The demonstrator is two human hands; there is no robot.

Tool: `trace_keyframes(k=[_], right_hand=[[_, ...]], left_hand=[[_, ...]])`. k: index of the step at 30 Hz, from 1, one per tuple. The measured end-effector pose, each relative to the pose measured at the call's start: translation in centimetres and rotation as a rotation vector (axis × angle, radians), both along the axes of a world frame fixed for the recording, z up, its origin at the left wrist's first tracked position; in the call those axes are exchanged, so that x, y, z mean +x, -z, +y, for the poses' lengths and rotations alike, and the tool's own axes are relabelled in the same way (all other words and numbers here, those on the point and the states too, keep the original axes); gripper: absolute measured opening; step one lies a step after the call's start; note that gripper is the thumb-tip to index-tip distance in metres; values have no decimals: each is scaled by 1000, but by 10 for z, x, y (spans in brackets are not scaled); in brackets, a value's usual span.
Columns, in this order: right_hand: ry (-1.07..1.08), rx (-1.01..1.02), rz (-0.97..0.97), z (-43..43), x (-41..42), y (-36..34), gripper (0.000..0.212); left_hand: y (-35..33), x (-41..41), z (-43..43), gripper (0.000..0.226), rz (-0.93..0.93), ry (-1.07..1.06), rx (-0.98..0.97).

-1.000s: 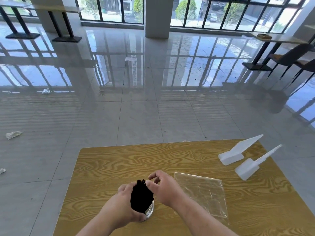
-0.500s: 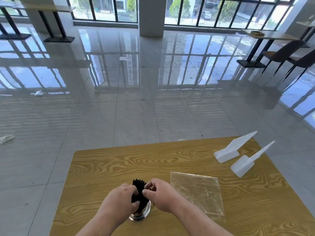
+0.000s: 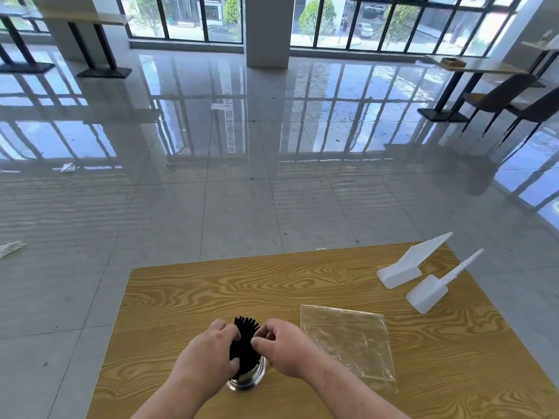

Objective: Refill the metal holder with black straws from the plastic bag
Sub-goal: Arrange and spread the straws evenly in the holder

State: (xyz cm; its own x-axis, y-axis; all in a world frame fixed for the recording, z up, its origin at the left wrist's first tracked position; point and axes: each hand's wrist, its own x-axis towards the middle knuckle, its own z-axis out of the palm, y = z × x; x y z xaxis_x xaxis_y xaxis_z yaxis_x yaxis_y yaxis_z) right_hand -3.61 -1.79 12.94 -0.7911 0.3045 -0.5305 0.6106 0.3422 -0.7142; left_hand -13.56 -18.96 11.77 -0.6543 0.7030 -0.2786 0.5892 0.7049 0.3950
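Left hand (image 3: 208,353) curled around the left side of the black straws (image 3: 243,343), fingers closed on the bundle. Straws stand upright in the metal holder (image 3: 248,378), near table (image 3: 187,297) front edge. Right hand (image 3: 286,347) pinches the bundle's right side. Plastic bag (image 3: 348,340) lies flat just right, looks empty.

Black straws (image 3: 245,340) stand bunched upright in the shiny metal holder (image 3: 248,378), the flat, clear plastic bag (image 3: 348,340) lying just right.
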Motion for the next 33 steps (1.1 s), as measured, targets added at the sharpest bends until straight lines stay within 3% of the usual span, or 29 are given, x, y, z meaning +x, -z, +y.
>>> trace_keyframes(k=[5,25,33], right_hand=[[3,-10,6,-2,3,-3,22],[20,-28,0,-7,1,0,21],[33,-53,-3,-8,4,-3,16]], left_hand=[[-5,2,-1,8,-1,-2,-10],[-63,-10,0,18,30,-151,182],[-112,-33,-4,10,-27,-226,203]])
